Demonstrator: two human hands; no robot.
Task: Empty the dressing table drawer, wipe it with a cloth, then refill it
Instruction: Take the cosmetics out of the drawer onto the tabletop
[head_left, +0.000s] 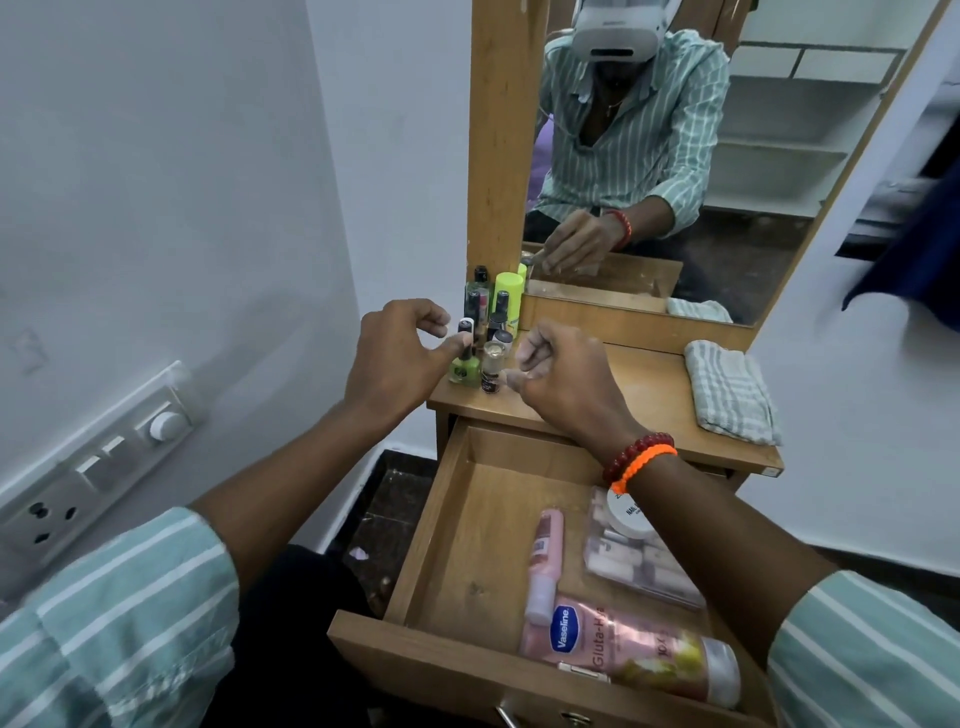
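The open wooden drawer (457, 525) stood pulled out below the wooden dressing table top (639, 384), under and nearer the person than both hands. In its right half lay a pink Vaseline lotion bottle (623, 644), a slim pink tube (545, 561), a clear plastic case of small pale pieces (644, 566) and a round white jar (626, 512) on that case.

Both hands hovered above the table top, beyond the drawer. The left hand (397, 353) was loosely curled, its thumb tip touching the black cap of a green nail polish bottle (465, 366); I could not tell whether it gripped it. The right hand (563, 374) was clenched, apparently holding nothing, just beside a clear small bottle (493, 369). More bottles clustered behind, including a yellow-green cylindrical container (508, 301). A folded grey-and-white striped cloth (730, 392) lay at the table's right end, well apart from the hands.
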